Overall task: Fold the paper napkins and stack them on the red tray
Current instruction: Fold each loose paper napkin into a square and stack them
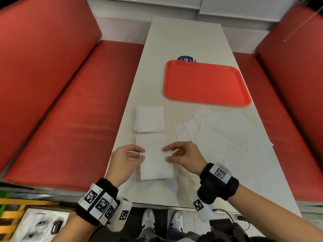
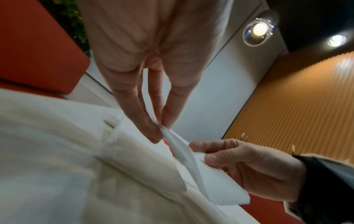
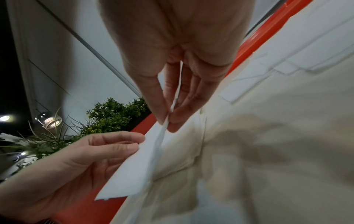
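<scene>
A white paper napkin (image 1: 155, 163) is held just above the near end of the table, folded over on itself. My left hand (image 1: 127, 159) pinches its left corner between thumb and fingertips (image 2: 153, 131). My right hand (image 1: 181, 157) pinches its right corner the same way (image 3: 168, 119). In both wrist views the napkin (image 2: 193, 169) (image 3: 138, 169) sags between the two hands. A pile of folded napkins (image 1: 149, 119) lies just beyond, toward the left. The red tray (image 1: 206, 82) sits farther back on the right with nothing on it.
Several unfolded napkins (image 1: 225, 131) lie spread on the right of the white table (image 1: 183, 35), near the tray. A round purple sticker (image 1: 185, 58) peeks out behind the tray. Red benches (image 1: 66, 105) flank the table on both sides.
</scene>
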Available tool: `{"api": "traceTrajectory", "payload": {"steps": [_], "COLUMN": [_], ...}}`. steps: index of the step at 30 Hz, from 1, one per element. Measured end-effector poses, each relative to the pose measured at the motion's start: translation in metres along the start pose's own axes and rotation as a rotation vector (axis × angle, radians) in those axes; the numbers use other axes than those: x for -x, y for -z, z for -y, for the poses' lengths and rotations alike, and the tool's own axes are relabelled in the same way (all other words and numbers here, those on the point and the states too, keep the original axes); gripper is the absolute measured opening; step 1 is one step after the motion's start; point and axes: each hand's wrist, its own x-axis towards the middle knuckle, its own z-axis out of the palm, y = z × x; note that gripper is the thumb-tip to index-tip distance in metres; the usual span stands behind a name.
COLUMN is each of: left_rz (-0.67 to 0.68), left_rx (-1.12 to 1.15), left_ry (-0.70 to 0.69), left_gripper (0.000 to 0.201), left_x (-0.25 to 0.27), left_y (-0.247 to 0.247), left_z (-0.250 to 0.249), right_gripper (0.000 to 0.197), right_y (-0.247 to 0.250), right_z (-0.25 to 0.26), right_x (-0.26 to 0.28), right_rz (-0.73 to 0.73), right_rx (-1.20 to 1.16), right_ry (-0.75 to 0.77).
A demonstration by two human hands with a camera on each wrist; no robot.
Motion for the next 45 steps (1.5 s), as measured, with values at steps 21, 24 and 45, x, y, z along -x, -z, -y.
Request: {"api": "traceTrajectory", "payload": {"steps": [21, 24, 45], "left_rz": [0.395, 0.403, 0.479], "left_rx": [-0.949, -0.949, 0.100], "left_ry": [-0.229, -0.226, -0.078], "left_gripper": [0.059, 0.060, 0.063], "left_x": [-0.017, -0.017, -0.014], "left_y": [-0.043, -0.041, -0.053], "left_z": [0.002, 0.000, -0.047], "right_gripper": [0.038, 0.037, 0.030], "right_y": [0.032, 0.087, 0.146], "right_z": [0.002, -0.013, -0.010], "right_x": [-0.043, -0.036, 0.026], "right_rz": [0.032, -0.070, -0.577], "right_rx": [0.338, 0.544, 0.771], "right_ry": [-0.079, -0.213, 0.148]}}
